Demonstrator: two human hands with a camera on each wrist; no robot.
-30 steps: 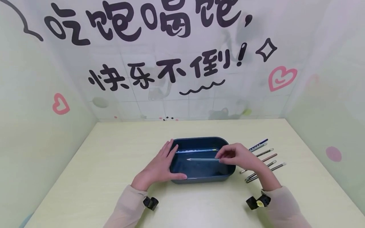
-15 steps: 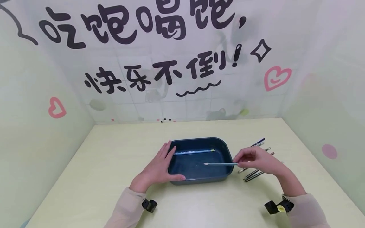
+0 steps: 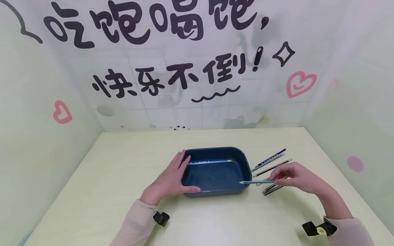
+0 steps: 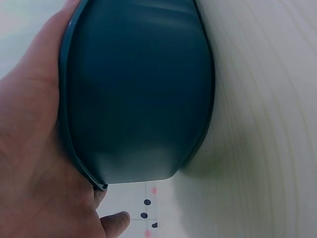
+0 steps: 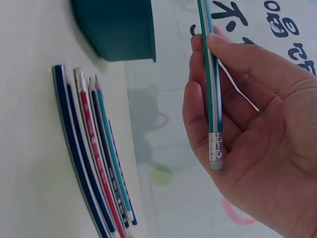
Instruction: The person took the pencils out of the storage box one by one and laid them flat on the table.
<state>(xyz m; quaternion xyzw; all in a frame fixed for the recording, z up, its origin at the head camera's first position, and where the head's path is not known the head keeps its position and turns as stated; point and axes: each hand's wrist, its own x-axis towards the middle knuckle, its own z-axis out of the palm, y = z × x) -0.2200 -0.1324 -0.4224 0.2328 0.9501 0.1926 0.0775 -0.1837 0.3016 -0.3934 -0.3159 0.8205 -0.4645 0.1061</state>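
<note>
A dark blue rectangular box (image 3: 215,182) stands on the table, with a light-blue pencil (image 3: 212,162) lying inside along its far wall. Across the box's left end rests my left hand (image 3: 169,179), thumb at the front rim and straight fingers at the back; the left wrist view has the palm against the box (image 4: 138,89). My right hand (image 3: 297,177) pinches a green-and-white striped pencil (image 5: 210,84) between thumb and fingers. Its sharpened tip points left at the box's right rim, and its eraser end sits by the palm.
Several loose pencils (image 3: 272,167) lie slantwise on the table (image 3: 129,164) just right of the box, under and beyond my right hand. Printed walls (image 3: 200,112) enclose the table at the back and both sides.
My right hand has moved right with the striped pencil, from above the box's inside to over the loose pencils. The left hand stays on the box.
</note>
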